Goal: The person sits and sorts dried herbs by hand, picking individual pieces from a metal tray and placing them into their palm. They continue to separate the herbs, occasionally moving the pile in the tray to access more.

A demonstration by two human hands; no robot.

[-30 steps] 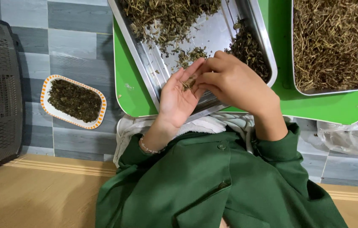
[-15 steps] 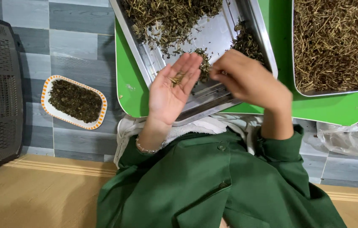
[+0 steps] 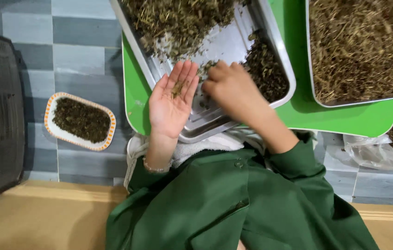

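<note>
Head view, looking straight down. Left hand (image 3: 173,99) lies palm up and flat, fingers spread wide, at the centre of the frame over the near rim of the steel tray (image 3: 215,121); a small pinch of picked herb bits (image 3: 177,88) rests on the palm. Right hand (image 3: 233,88) is just beside it, to the right, fingers curled down narrow onto the tray floor among loose fragments. Whether the fingertips actually hold anything cannot be told (they are hidden under the knuckles).

Tray contents: a large pile of unsorted dried herb (image 3: 178,21) at the top of the frame, a smaller dark pile (image 3: 266,69) at the tray's right side, and a bare strip of metal between them where the hands are at work. The tray sits on a green board (image 3: 344,120).

Progress, as a judgement: sorting is partly done. The dark pile and the small dish of dark leaf (image 3: 79,120) on the tiled floor at left look like finished portions; the big pile at top appears untouched, so most remains. A second tray of pale straw-like stems (image 3: 354,46) stands at upper right.
</note>
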